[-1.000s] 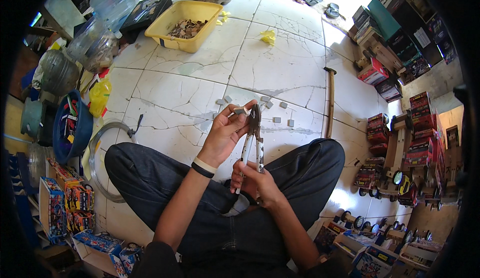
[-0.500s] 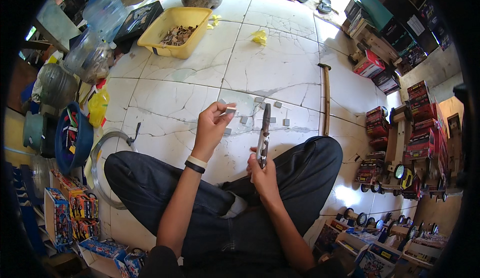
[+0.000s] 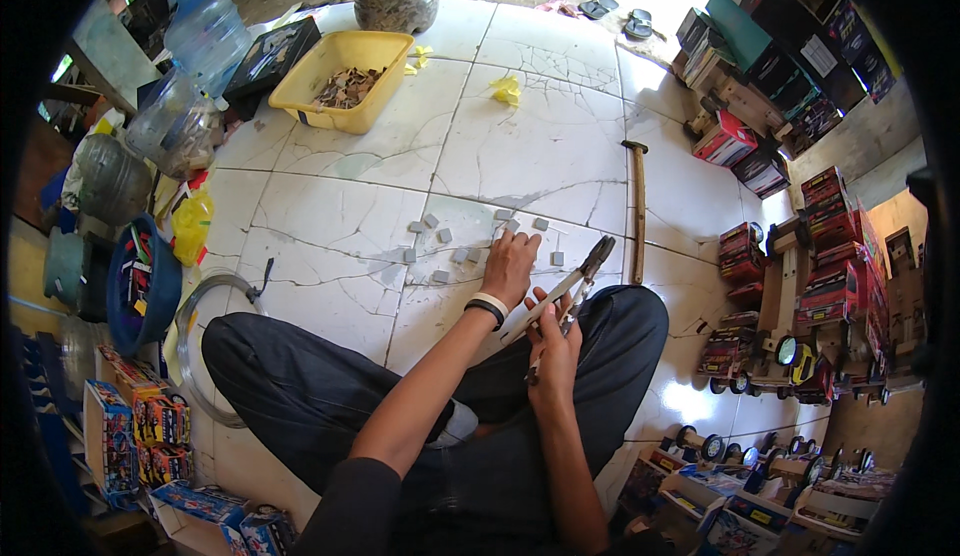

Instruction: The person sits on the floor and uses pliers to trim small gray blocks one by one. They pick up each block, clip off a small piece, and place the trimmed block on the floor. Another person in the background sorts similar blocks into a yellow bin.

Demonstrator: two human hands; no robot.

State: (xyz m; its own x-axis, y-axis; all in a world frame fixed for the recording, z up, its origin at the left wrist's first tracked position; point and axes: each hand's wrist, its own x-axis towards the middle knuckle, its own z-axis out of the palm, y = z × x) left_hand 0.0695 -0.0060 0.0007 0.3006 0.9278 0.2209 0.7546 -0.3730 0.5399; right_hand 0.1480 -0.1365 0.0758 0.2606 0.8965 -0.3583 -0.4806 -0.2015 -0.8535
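Several small grey square pieces [image 3: 459, 255] lie scattered on the white tiled floor in front of my crossed legs. My left hand [image 3: 511, 268] is down among them, its fingers bent together toward the floor. Whatever lies beneath its fingertips is hidden; one grey piece [image 3: 512, 225] shows just beyond them. In my right hand [image 3: 554, 346], above my right leg, is a pair of worn pliers [image 3: 583, 284], jaws tilted up and to the right. Its handles stand apart, one pale and one dark and speckled, with my fingers around them.
A long-handled hammer [image 3: 638, 211] lies at the right. Farther off stands a yellow basin [image 3: 282, 97] of small scraps. Coiled wire [image 3: 190, 346] and a blue tub [image 3: 166, 321] are at the left. Wheeled toys and boxes [image 3: 830, 291] crowd the right side.
My left hand has moved right and down to the floor; the small piece seen in its fingers no longer shows there. The pliers have tilted rightward and their handles have spread.
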